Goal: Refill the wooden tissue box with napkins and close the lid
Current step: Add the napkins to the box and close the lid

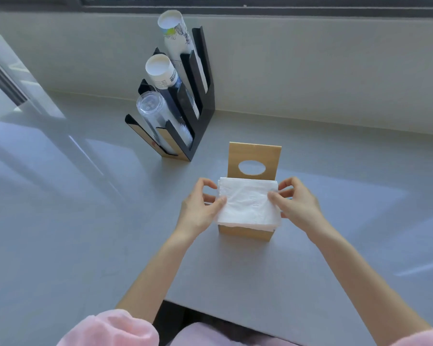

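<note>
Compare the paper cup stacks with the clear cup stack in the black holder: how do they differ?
The two paper cup stacks are opaque white with print; the clear cup stack is see-through. The paper stacks sit further back and higher in the black holder, the clear stack at its front. All lean at the same tilt.

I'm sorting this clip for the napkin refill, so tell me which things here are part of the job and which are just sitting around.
Part of the job:
- wooden tissue box
- its lid, standing open
- stack of napkins sitting on the box
- left hand and right hand, gripping the stack's sides

Just sitting around:
- black cup holder
- two paper cup stacks
- clear cup stack
</note>
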Action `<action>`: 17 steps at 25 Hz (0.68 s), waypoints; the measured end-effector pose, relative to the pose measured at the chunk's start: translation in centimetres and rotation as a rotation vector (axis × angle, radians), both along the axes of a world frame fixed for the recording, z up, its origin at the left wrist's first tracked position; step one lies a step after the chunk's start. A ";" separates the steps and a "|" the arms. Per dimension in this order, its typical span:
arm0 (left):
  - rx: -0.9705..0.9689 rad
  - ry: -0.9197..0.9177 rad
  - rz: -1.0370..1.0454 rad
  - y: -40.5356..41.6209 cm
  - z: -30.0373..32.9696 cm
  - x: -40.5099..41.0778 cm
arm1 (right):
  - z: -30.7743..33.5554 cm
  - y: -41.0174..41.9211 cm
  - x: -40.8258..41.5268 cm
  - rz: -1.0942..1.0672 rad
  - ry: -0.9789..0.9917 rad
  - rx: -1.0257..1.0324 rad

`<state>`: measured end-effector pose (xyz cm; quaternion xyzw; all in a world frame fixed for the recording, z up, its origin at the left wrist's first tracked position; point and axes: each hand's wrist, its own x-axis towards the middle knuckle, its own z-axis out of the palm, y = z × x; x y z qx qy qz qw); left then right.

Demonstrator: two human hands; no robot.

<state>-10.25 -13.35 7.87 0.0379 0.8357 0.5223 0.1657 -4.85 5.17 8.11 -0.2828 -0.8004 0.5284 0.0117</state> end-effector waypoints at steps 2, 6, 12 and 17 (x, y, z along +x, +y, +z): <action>-0.101 0.060 0.014 0.5 -0.1 -0.2 | -0.2 0.1 -0.6 0.015 -0.013 0.026; -0.162 0.094 0.000 1.1 -0.3 -1.1 | -0.7 0.5 -1.5 0.035 -0.057 0.031; -0.271 0.124 -0.128 1.8 -1.4 -3.2 | -1.3 0.3 -2.9 0.047 -0.120 0.164; -0.501 0.303 -0.270 2.3 -1.6 -4.2 | -1.0 -0.3 -3.8 0.130 -0.255 0.418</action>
